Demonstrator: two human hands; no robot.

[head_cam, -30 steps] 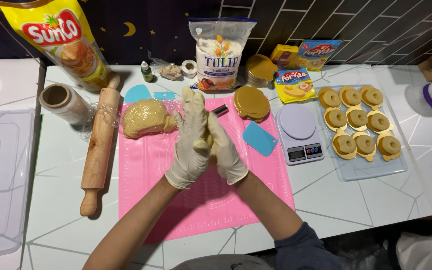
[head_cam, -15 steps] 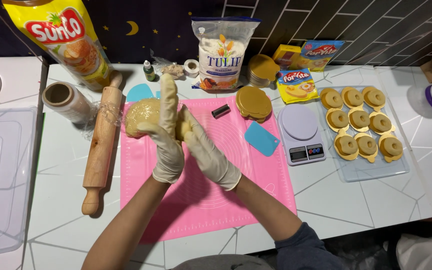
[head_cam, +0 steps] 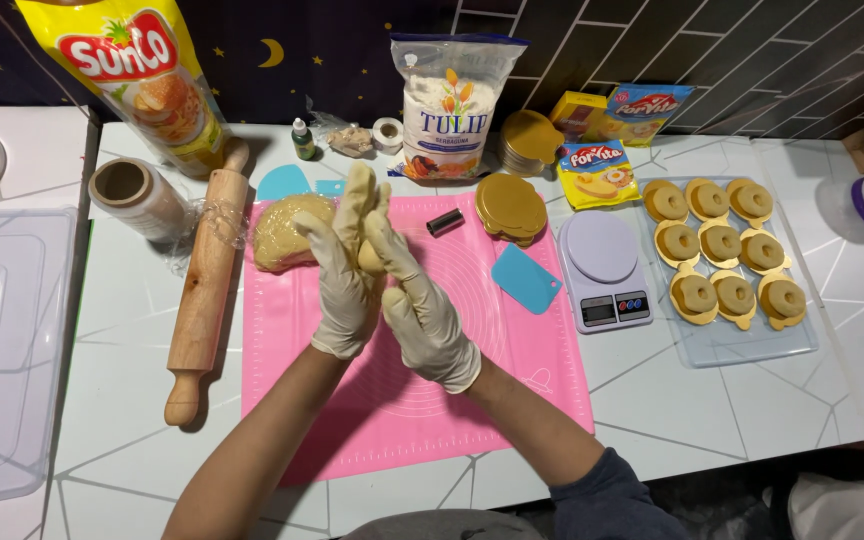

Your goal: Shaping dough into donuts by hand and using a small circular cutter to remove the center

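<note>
We've got both gloved hands up over the pink silicone mat (head_cam: 512, 330), palms facing, with a small piece of dough (head_cam: 369, 258) pressed between them. Our left hand (head_cam: 344, 275) stands nearly upright, fingers stretched flat and long; our right hand (head_cam: 414, 300) leans in against it, fingers straight too, not curled. So neither hand grips: the piece sits sandwiched between the flat palms and lower fingers, only a pale edge peeking out at the gap.

We'd judge it soft, light and pliable, a bit greasy, likely to flatten or smear under hard pressure, so gentle even palm contact suits it better than pinching fingertips.

Behind our left fingers the larger dough lump (head_cam: 287, 230) rests at the mat's top left corner, just beside the wooden rolling pin (head_cam: 207, 285). Off right, the kitchen scale (head_cam: 604, 270) and the clear tray (head_cam: 787, 345) of shaped pastries stand well apart.
</note>
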